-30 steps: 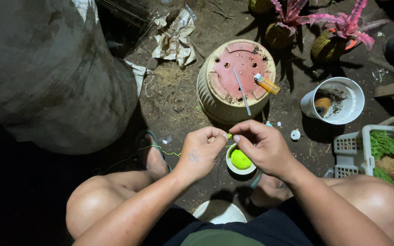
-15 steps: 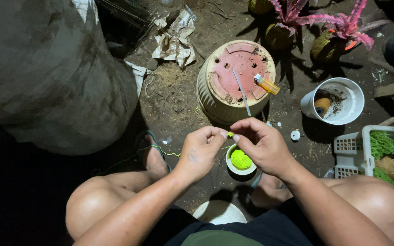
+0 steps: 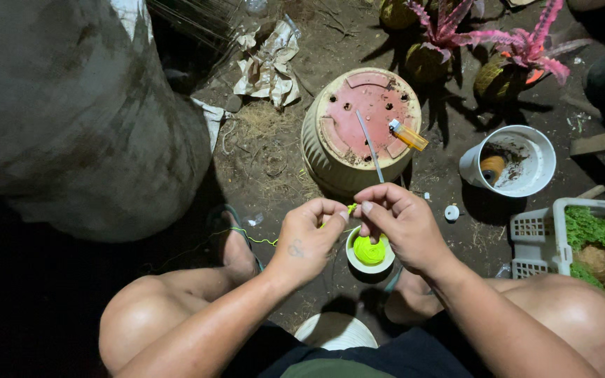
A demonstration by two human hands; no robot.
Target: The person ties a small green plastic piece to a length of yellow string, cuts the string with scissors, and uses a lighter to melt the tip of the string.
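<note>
My left hand and my right hand meet fingertip to fingertip over the ground, both pinching a thin neon-yellow string. The string trails left across my foot. Just below my hands sits a small white cup holding a ball of the same yellow string. In front of them stands an upturned beige pot with a reddish base; a thin metal rod and an orange lighter lie on it.
A big grey sack fills the left. Crumpled paper lies on the dirt. A white bucket stands at right, near a white crate with moss. Pink-leaved plants stand at the back.
</note>
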